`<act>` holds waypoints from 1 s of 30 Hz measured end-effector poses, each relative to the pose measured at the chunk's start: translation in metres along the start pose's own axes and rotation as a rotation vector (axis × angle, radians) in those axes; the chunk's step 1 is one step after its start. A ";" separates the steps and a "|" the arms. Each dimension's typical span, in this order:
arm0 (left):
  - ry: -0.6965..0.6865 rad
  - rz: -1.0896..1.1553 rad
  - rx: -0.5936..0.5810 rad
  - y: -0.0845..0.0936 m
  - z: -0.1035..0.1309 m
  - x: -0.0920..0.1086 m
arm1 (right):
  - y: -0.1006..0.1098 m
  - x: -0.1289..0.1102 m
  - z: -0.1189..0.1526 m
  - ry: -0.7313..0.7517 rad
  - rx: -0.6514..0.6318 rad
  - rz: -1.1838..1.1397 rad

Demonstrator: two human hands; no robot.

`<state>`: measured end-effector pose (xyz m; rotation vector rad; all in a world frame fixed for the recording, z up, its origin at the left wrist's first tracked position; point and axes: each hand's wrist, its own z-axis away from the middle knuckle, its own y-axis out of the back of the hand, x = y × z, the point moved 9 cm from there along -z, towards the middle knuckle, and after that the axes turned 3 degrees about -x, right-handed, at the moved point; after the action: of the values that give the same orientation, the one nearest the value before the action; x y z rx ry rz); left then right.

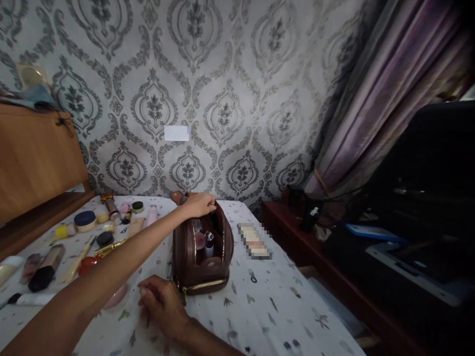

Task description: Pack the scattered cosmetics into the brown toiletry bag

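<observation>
Brown bag: it stands [181, 257] near the far edge of the surface [252, 316], unzipped and open, with a silver-capped bottle [209, 244] upright inside and a pink round item [200, 241] beside that.
Left hand: at the bag's far upper rim [200, 205], touching it, fingers curled; I cannot tell whether they clamp the rim. The forearm crosses above the cosmetics.
Right hand: just off the bag's near left corner [163, 306], fingers apart from the bag and loosely bent, half open, with nothing visible in them.
Left part of surface: scattered cosmetics, among them a blue-lidded jar [85, 221], a yellow-capped bottle [66, 230], a black-capped bottle [47, 267], a dark round lid [105, 240] and a gold tube [110, 248]. An orange-red item [88, 265] is partly hidden by the left forearm.
Right edge of surface: a pixelated flat item [255, 241] lies near it, right of the bag.
Far edge: meets the patterned wall [222, 113].
</observation>
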<state>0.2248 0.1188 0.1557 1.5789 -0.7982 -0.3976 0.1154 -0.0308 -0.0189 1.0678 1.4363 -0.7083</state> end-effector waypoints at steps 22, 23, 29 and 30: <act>0.061 0.065 0.088 0.007 0.001 -0.006 | -0.002 0.004 0.000 -0.030 -0.018 -0.038; 0.060 0.084 0.088 0.006 0.000 -0.007 | -0.003 0.004 0.000 -0.031 -0.022 -0.041; 0.079 0.310 0.029 -0.007 -0.006 -0.015 | -0.002 0.003 0.000 -0.037 -0.009 -0.017; 0.087 0.347 0.023 -0.010 -0.008 -0.018 | -0.002 0.002 0.000 -0.031 -0.007 -0.015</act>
<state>0.2203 0.1367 0.1443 1.4333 -0.9902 -0.0681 0.1140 -0.0314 -0.0215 1.0370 1.4205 -0.7270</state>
